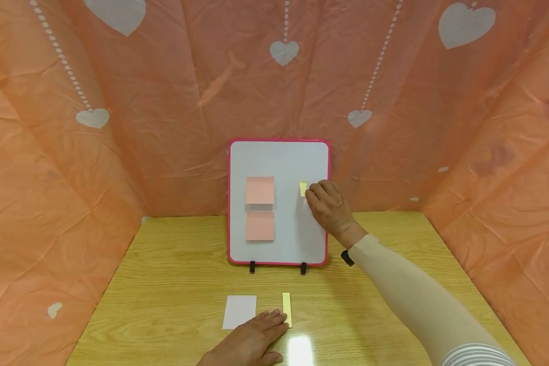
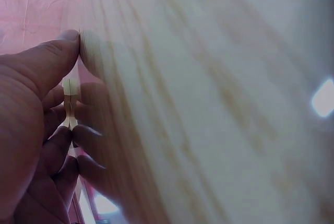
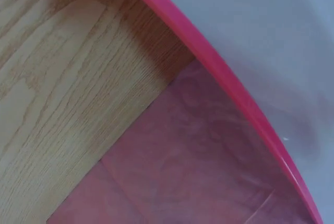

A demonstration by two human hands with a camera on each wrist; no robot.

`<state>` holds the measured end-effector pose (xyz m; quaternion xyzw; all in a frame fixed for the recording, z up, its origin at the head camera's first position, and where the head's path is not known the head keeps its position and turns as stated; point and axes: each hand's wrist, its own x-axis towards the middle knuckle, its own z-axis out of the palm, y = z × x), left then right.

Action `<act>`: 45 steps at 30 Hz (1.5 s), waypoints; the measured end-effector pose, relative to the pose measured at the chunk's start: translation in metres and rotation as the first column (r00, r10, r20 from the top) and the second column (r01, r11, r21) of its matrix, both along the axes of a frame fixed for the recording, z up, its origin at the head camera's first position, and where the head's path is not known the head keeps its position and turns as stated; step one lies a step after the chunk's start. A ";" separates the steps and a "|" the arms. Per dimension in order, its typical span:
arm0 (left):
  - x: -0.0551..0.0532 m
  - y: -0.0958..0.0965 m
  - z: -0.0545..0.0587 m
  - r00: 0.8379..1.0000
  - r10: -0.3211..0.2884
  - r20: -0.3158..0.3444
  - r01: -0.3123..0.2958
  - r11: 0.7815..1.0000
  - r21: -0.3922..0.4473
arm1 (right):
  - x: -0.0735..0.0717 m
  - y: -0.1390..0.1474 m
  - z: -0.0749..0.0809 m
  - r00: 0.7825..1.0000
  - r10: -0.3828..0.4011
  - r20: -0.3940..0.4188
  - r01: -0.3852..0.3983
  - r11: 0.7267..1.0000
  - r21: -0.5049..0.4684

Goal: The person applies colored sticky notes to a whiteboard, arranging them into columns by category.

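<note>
A small yellow sticky note (image 1: 303, 189) is at the right half of the whiteboard (image 1: 285, 160). My right hand (image 1: 330, 208) pinches its right edge with curled fingers. Two pink sticky notes, an upper one (image 1: 260, 190) and a lower one (image 1: 260, 226), are on the board's left half. On the table my left hand (image 1: 253, 338) rests with fairly straight fingers, its fingertips at the lower end of a narrow yellow strip (image 1: 286, 304). Beside those fingers lies a white square paper (image 1: 240, 311). The right wrist view shows the board's pink rim (image 3: 229, 85), but no hand.
The whiteboard stands near the back of the wooden table (image 1: 174, 274) on two black feet, a left one (image 1: 252, 267) and a right one (image 1: 303, 268). Behind it hangs an orange curtain (image 1: 247, 101) with white hearts.
</note>
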<state>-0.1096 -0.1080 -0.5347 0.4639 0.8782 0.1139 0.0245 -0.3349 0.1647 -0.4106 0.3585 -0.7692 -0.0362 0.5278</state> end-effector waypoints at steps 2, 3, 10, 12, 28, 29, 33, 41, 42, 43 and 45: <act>0.000 0.000 0.001 1.000 0.001 0.000 -0.001 1.000 0.000 | -0.002 0.000 0.001 1.000 0.013 -0.014 -0.013 1.000 -0.006; 0.000 0.000 0.001 1.000 0.001 0.003 -0.001 1.000 0.000 | -0.003 0.000 0.001 1.000 0.020 -0.020 -0.020 1.000 -0.010; -0.001 0.000 0.000 1.000 -0.003 0.001 0.003 1.000 0.015 | -0.010 0.000 0.000 0.998 0.049 -0.039 -0.050 0.999 -0.018; -0.001 0.000 -0.001 1.000 -0.004 -0.001 0.004 1.000 0.018 | -0.011 0.000 -0.001 0.998 0.051 -0.033 -0.052 0.998 -0.017; -0.001 0.000 -0.003 1.000 0.002 -0.003 -0.002 1.000 0.026 | -0.006 0.003 -0.012 0.984 -0.092 0.154 0.079 0.993 0.085; -0.001 0.000 -0.003 1.000 0.002 -0.001 -0.002 1.000 0.027 | -0.005 0.003 -0.013 0.982 -0.096 0.165 0.083 0.993 0.089; 0.000 0.001 0.000 1.000 0.008 0.009 -0.008 1.000 0.009 | -0.004 0.003 -0.016 0.967 -0.143 0.212 0.119 0.985 0.122; -0.003 0.008 0.006 0.998 0.024 -0.065 -0.025 0.999 -0.025 | 0.002 0.003 -0.027 0.945 -0.227 0.235 0.189 0.967 0.171; -0.003 0.009 0.007 0.996 0.029 -0.079 -0.030 0.999 -0.017 | 0.004 0.003 -0.028 0.945 -0.229 0.235 0.192 0.967 0.170; -0.004 0.010 0.008 0.996 0.037 -0.087 -0.038 0.999 -0.006 | 0.005 0.003 -0.030 0.945 -0.230 0.233 0.193 0.967 0.169; -0.004 0.012 0.009 0.995 0.063 -0.073 -0.062 0.998 0.023 | 0.007 0.003 -0.033 0.945 -0.234 0.229 0.197 0.965 0.173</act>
